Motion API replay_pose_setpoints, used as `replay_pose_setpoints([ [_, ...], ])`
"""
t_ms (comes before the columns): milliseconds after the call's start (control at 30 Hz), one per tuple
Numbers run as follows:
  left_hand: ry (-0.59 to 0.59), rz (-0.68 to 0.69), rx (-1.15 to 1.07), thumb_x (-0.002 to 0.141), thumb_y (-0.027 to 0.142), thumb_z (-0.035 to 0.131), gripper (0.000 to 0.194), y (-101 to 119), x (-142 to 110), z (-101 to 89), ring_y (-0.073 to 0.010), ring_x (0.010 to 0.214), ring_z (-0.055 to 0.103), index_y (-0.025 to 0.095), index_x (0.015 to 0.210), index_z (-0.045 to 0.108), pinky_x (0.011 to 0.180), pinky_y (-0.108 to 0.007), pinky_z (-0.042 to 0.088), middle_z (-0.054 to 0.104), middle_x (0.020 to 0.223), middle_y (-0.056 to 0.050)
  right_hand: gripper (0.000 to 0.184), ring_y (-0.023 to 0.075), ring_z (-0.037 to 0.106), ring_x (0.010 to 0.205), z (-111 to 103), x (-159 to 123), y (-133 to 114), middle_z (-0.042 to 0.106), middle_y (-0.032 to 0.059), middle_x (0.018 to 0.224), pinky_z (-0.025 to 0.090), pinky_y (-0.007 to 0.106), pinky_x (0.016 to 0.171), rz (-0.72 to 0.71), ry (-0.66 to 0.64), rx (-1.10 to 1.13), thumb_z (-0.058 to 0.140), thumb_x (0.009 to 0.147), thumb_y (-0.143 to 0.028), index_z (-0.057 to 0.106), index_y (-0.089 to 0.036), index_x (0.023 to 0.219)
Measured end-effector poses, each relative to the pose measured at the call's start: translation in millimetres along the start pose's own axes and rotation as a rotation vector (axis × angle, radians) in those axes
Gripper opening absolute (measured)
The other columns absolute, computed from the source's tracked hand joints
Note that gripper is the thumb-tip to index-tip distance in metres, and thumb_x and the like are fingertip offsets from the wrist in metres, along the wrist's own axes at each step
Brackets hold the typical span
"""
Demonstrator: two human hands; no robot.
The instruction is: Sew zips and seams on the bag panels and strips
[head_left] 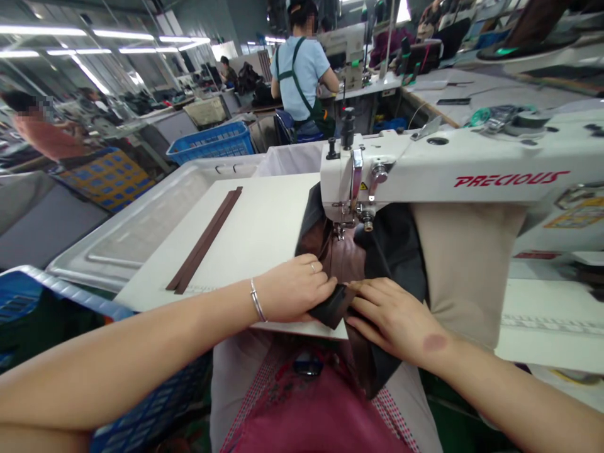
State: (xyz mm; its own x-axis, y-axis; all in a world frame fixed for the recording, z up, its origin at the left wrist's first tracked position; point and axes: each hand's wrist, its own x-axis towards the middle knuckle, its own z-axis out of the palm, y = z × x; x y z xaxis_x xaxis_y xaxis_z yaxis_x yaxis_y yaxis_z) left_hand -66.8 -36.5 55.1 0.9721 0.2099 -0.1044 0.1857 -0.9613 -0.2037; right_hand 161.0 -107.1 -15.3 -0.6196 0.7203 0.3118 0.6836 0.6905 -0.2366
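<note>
A dark brown and black piece of leather-like material (346,257) lies under the needle and presser foot of a white sewing machine (401,170). On its near edge, just in front of the foot, my left hand (302,286) pinches a folded black part. My right hand (389,314) grips the brown edge close beside it, fingers bent over the material. The material's near end hangs over the table edge towards my lap. Its black part spreads out to the right behind my right hand.
Two brown strips (205,242) lie on the white table board (264,214) at left. Beyond it stands a translucent plastic tub (141,220). Blue crates (212,143) stand behind and at lower left. A co-worker (302,78) sits at another machine ahead.
</note>
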Motion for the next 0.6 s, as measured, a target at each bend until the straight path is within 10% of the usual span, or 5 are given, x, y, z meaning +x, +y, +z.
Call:
replay_pose_setpoints([
  [233,0.069,-0.110,-0.311,0.075,0.036,0.061,0.049,2.5,5.9,30.1,-0.0282,0.111,0.055,0.010,0.116,0.058,0.095,-0.041,0.043,0.059,0.120,-0.018,0.094,0.0344,0.037,0.131,-19.5,-33.3,-15.4,0.038,0.0185,0.145,0.037,0.050,0.108,-0.052,-0.172,-0.064,0.071,0.067,-0.060,0.042,-0.006,0.139],
  [400,0.186,-0.607,-0.848,0.088,0.036,0.040,0.035,-14.5,-1.6,24.1,-0.0197,0.086,0.060,0.014,0.102,0.064,0.079,-0.033,0.049,0.067,0.090,-0.005,0.063,0.0280,0.048,0.124,-12.0,-40.4,-16.6,0.046,0.0146,0.141,0.048,0.045,0.098,-0.131,-0.091,-0.200,0.047,0.072,-0.001,0.046,-0.005,0.135],
  [600,0.151,-0.698,-1.046,0.086,0.038,0.044,0.032,-24.8,3.0,11.1,-0.0152,0.072,0.053,0.012,0.082,0.062,0.072,-0.029,0.046,0.060,0.071,-0.001,0.062,0.0200,0.055,0.116,-14.7,-31.9,-29.5,0.056,0.0045,0.133,0.050,0.039,0.094,-0.126,-0.090,0.057,0.039,0.069,-0.002,0.056,-0.013,0.127],
])
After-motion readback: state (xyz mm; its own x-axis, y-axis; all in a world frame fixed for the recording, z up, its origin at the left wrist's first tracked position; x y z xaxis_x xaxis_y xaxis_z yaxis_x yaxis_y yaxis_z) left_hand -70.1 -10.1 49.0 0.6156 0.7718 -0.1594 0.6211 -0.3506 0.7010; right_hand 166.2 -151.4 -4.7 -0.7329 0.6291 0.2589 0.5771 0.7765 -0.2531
